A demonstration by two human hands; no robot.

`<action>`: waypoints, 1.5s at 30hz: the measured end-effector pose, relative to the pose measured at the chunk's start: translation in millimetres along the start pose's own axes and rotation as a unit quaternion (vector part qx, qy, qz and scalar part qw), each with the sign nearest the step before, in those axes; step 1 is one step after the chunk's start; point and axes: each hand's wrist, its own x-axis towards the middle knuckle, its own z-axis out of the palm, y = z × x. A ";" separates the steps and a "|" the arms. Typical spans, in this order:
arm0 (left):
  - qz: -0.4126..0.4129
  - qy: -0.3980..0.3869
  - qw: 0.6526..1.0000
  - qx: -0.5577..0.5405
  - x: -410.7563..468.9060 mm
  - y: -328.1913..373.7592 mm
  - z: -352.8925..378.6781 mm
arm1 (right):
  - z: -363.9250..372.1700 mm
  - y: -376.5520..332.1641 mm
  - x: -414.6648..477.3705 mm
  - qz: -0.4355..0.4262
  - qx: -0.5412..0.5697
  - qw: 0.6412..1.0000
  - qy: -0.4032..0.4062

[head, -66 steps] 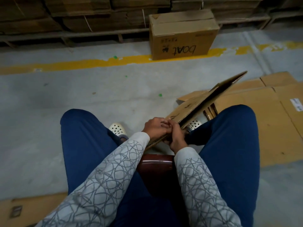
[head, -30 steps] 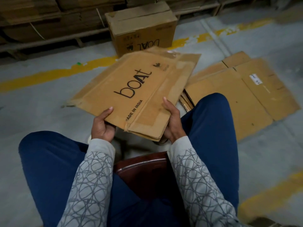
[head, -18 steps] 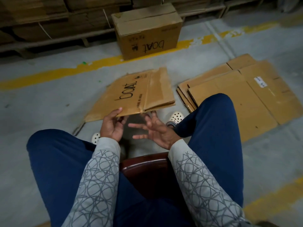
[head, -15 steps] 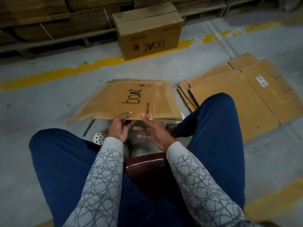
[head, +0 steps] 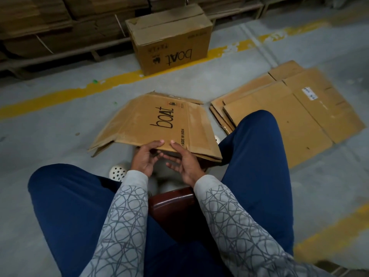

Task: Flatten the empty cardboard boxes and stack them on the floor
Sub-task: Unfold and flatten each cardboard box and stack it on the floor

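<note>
A flattened cardboard box (head: pixel 159 124) printed "boat" lies low in front of my knees, its far side on the floor and its near edge lifted. My left hand (head: pixel 146 158) pinches that near edge, thumb on top and fingers curled beneath. My right hand (head: pixel 185 162) is beside it, thumb touching the top of the edge and fingers loosely spread below the board. A stack of flattened boxes (head: pixel 299 116) lies on the floor to the right. One upright "boat" box (head: pixel 169 37) stands further ahead.
I sit on a brown seat (head: pixel 171 204), knees apart, a white clog (head: pixel 117 172) under my left knee. Pallets of stacked cardboard (head: pixel 60 27) line the back. A yellow floor line (head: pixel 60 94) runs across in front of them.
The flattened box was held up in both hands, then came down and turned toward the floor. My right hand let go, then returned to the near edge beside the left.
</note>
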 end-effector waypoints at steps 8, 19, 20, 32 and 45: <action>0.014 -0.034 0.998 -0.040 -13.0 3.6 6.7 | 1.6 -14.7 -7.4 -0.055 0.001 0.998 -0.005; 0.110 -0.167 0.977 -0.075 -43.7 43.8 111.5 | -2.0 -116.5 -68.3 -0.225 0.053 0.972 -0.043; 0.127 -0.183 0.973 -0.064 -47.4 48.6 121.6 | -3.3 -123.5 -76.0 -0.243 0.068 0.966 -0.051; 0.104 -0.262 0.959 0.008 -73.3 20.5 250.9 | -76.5 -175.9 -133.0 -0.356 0.166 0.919 0.039; -0.017 -0.306 0.945 0.118 -59.0 -53.0 315.5 | -149.4 -175.7 -134.4 -0.394 0.281 0.857 0.178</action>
